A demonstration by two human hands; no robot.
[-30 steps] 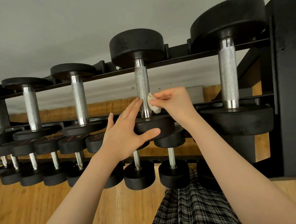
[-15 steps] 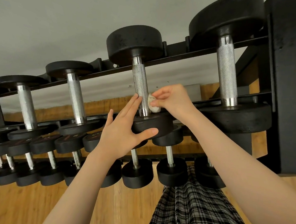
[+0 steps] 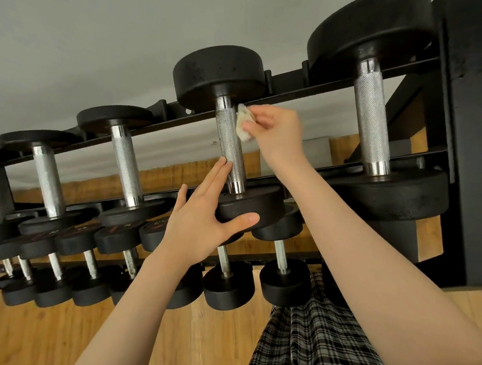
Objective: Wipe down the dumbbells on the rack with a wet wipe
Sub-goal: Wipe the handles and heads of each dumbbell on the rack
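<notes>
Grey wall behind, wood floor (image 3: 52, 337) below; black two-tier rack (image 3: 340, 88) runs from 9 o'clock up toward 2 o'clock. Upper tier holds large dumbbells with knurled chrome handles, lower tier a row of smaller ones (image 3: 228, 287).

Worked dumbbell (image 3: 231, 144) sits on the upper tier, near centre, its far head at 12 o'clock and its near head toward 6 o'clock. Bigger dumbbell (image 3: 371, 117) stands just beside it at 3 o'clock; a lighter one (image 3: 125, 163) at 9 o'clock.

Right hand (image 3: 277, 130): fingers curled, pinching a crumpled white wet wipe (image 3: 244, 122) against the right side of the handle, close under the far head. Wipe touches the knurling.

Left hand (image 3: 200, 219): fingers straight and together, tips lying along the left side of the handle low down; thumb spread wide, pressed across the rim of the near head. Nothing gripped, only bracing.

Plaid fabric (image 3: 319, 344) shows at 5 o'clock, below the right forearm.
</notes>
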